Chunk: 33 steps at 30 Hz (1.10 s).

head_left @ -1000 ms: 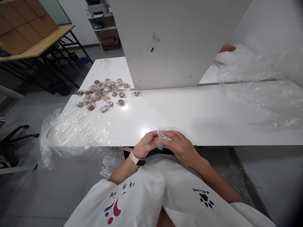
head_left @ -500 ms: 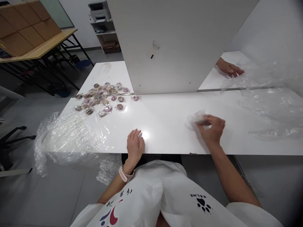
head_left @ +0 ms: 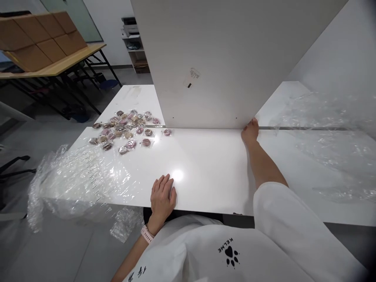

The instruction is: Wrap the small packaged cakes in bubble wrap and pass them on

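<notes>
Nearest, well in front of the panel [head_left: 217, 66] and left of its middle, the left hand [head_left: 162, 197] lies palm down on the worktop [head_left: 205, 172], its grip spread and nothing seen in it; farther left of the panel, a heap of clear plastic bags [head_left: 70, 180] hangs over the worktop's front edge and could, I judge, slide off if the overhanging weight pulled; beyond, beside the panel's lower left corner, wrapped round pieces [head_left: 120, 127] lie scattered, and their slick film might let them skid if brushed; at the panel's lower right corner the right hand [head_left: 251, 131] reaches round, where working blind could make it knock the edge; its fingertips are hidden by the panel, so I cannot tell whether that grip is wide or narrow; right of the panel, clear sheeting [head_left: 337, 156] is too see-through to trace; whatever lies directly behind the panel is hidden.
</notes>
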### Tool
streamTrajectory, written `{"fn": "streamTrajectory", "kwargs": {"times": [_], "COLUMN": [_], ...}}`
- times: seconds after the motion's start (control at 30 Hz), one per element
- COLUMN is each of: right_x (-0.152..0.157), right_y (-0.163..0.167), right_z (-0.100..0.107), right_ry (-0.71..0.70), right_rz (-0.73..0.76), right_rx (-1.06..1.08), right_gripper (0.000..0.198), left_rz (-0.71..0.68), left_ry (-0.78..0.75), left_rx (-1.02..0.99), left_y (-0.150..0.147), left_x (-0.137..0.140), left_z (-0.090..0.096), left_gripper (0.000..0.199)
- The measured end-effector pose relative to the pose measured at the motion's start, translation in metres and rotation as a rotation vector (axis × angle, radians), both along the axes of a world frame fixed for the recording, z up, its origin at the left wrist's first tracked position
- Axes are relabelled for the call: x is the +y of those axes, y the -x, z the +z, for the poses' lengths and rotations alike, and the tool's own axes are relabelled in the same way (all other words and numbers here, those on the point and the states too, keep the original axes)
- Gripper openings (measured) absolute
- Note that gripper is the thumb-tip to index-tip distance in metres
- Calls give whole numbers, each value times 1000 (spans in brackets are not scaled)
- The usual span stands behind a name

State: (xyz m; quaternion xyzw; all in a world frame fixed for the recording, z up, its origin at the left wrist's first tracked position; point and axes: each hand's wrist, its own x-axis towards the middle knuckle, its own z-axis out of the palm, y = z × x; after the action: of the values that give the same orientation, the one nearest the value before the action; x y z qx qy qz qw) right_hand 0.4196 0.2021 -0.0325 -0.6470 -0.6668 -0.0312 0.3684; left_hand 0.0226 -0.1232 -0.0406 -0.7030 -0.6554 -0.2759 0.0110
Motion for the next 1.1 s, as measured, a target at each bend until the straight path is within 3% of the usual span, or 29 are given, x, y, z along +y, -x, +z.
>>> {"fn": "streamTrajectory", "kwargs": {"times": [0.13, 0.2, 0.27, 0.37, 0.43, 0.53, 0.63, 0.67, 0.77, 0.83, 0.87, 0.9, 0.93, 1.03, 1.1], "right_x": [-38, -69, -104, -151, -176, -210, -253, -270, -320, -345, -351, -354, -353, -327, -301], "right_y": [-21, -55, -94, -137, -139, -92, 5, 42, 142, 181, 191, 193, 190, 156, 131], "right_z": [-15, -13, -8, 0, 0, -10, -20, -19, 3, 28, 39, 48, 54, 48, 34], "right_ry": [84, 68, 153, 432, 514, 500, 491, 477, 431, 405, 375, 327, 261, 69, 117], "right_rz": [-311, -526, -674, -687, -617, -481, -240, -79, 427, 747, 819, 808, 703, 71, -240], "right_rx": [-50, -88, -63, 0, -6, -65, -124, -141, -61, 93, 193, 292, 383, 578, 695], "right_gripper": [59, 63, 63, 58, 57, 58, 57, 57, 52, 41, 35, 28, 24, 28, 49], "left_rz": [-20, -24, -24, -26, -32, -32, -17, -19, -26, -2, 20, 42, 56, 49, 20], "left_ry": [-56, -83, -93, -96, -85, -39, 77, 140, 330, 409, 431, 451, 470, 507, 507], "left_rx": [14, 5, -3, -6, -25, -116, -318, -426, -791, -949, -994, -1024, -1047, -1156, -1299], "left_y": [1, 1, 0, 0, 0, 1, 1, 1, 1, 4, 6, 10, 14, 25, 28], "left_x": [2, 2, 3, 4, 3, 3, 6, 9, 22, 32, 37, 41, 45, 47, 45], "left_z": [-2, -3, -4, -6, -8, -7, 5, 11, 35, 47, 50, 52, 52, 45, 42], "left_gripper": [32, 32, 32, 32, 33, 31, 28, 29, 43, 57, 64, 68, 69, 50, 47]}}
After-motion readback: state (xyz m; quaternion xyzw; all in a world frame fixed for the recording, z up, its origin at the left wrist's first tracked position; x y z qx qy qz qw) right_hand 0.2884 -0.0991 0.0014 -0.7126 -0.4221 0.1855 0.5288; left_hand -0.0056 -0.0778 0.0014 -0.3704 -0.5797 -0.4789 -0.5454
